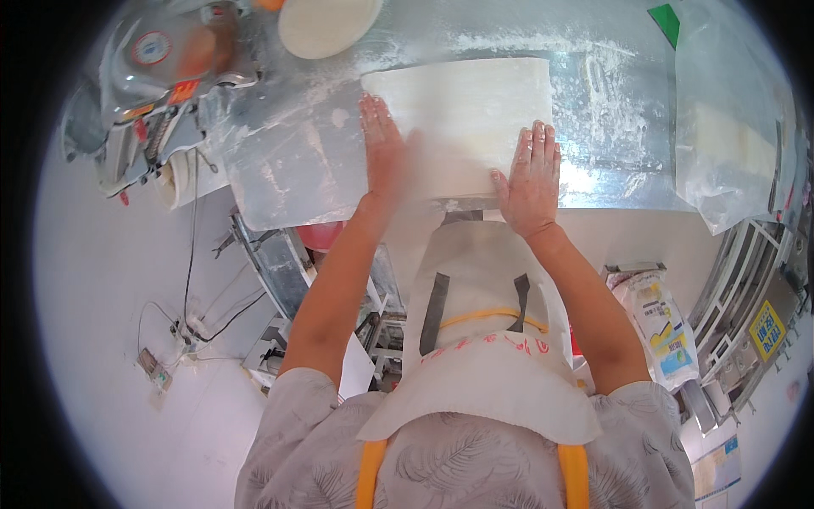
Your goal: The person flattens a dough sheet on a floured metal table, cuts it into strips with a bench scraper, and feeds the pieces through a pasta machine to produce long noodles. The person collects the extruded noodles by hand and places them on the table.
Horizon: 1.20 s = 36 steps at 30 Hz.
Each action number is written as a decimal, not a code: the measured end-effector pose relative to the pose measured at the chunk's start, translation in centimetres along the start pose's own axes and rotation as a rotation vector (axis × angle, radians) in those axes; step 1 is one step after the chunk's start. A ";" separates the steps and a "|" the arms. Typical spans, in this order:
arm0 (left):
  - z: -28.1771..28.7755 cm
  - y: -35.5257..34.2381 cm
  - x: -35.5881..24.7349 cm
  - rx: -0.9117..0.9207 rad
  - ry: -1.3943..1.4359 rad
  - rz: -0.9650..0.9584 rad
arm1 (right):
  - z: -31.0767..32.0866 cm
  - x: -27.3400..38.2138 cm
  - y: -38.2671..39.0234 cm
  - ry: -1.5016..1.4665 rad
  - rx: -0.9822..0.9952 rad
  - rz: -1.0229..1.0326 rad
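Observation:
A pale, flat rectangular sheet of dough [475, 102] lies on a flour-dusted metal table [297, 144], close to the near edge. My left hand [383, 157] rests flat along the sheet's left side, fingers stretched forward, its thumb side blurred. On the right side, my right hand [530, 182] lies with straight fingers and the thumb apart, touching the sheet's edge. Both hands have flour on the fingers. A hazy smear runs over the middle of the view and veils part of the dough.
At the far left stands a metal machine [165, 68] with a rounded housing. A round pale disc [329, 25] lies at the back. Clear plastic sheeting [729, 110] covers something pale at the right. Below are cables [193, 331], a printed sack [657, 322] and a rack [738, 297].

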<state>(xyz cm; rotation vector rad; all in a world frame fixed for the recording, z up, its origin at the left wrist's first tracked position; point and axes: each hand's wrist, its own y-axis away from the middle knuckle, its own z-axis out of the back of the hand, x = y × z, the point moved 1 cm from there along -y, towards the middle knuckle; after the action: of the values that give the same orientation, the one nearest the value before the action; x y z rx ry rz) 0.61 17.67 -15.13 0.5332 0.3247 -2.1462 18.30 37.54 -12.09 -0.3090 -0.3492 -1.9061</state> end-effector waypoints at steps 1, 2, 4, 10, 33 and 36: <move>0.0 0.7 0.0 -0.005 -0.036 0.065 | -0.1 0.1 0.2 -0.004 -0.015 0.004; -0.4 1.4 0.2 -0.026 -0.068 0.123 | 0.1 0.2 0.4 -0.030 -0.003 0.010; -0.1 0.4 -1.0 -0.070 -0.058 0.248 | 0.6 0.0 0.4 -0.067 0.007 0.005; 2.9 -0.1 -2.2 -0.198 0.146 0.490 | 3.7 2.3 -0.6 -0.390 -0.093 0.006; -6.5 -1.1 -22.8 -0.101 0.345 0.158 | 17.9 -26.5 -5.1 -0.836 0.017 -0.562; -10.7 -2.0 -19.5 -0.118 0.020 0.164 | 11.3 -35.3 -4.1 -0.664 -0.074 -0.396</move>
<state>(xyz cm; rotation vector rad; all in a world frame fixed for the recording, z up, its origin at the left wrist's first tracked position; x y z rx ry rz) 11.95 36.92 -14.95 0.4966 0.4028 -1.9516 27.25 73.65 -15.34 -0.9900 -0.8284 -2.1634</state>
